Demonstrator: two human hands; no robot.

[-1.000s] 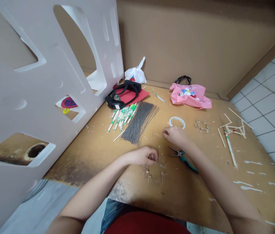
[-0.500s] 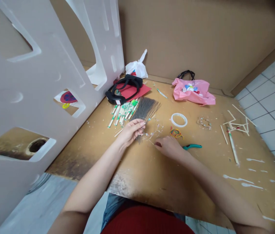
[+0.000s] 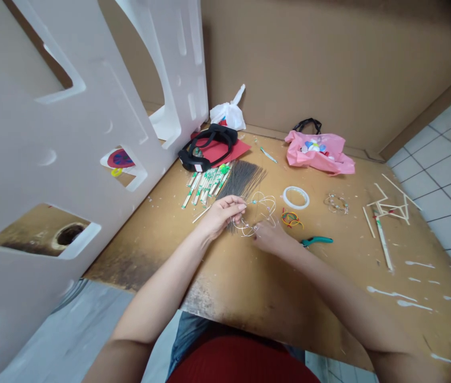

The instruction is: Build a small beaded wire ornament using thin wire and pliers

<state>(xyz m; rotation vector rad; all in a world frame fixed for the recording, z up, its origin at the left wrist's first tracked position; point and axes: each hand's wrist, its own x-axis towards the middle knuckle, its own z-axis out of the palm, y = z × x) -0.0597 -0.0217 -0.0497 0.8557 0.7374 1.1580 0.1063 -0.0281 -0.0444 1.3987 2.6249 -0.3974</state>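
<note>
My left hand point(image 3: 222, 214) pinches one side of a thin looped wire piece with small beads point(image 3: 257, 211), held just above the wooden table point(image 3: 249, 282). My right hand point(image 3: 270, 236) is closed on the wire's lower right side. Behind the wire lies a bundle of grey wires point(image 3: 241, 183). Green-handled pliers point(image 3: 316, 241) rest on the table just right of my right hand. Coloured rubber bands point(image 3: 290, 218) and a roll of clear tape point(image 3: 295, 197) lie a little farther back.
A white foam panel point(image 3: 69, 138) with cut-outs stands along the left. Wrapped chopsticks point(image 3: 205, 183), a black strap on red paper point(image 3: 205, 146), a white bag point(image 3: 227, 114) and a pink bag point(image 3: 321, 151) sit at the back. A stick frame point(image 3: 385, 210) lies right.
Both hands moved away from me with the wire piece, from near the table's front to beside the grey wire bundle. The pliers, earlier under my right hand, lie free.
</note>
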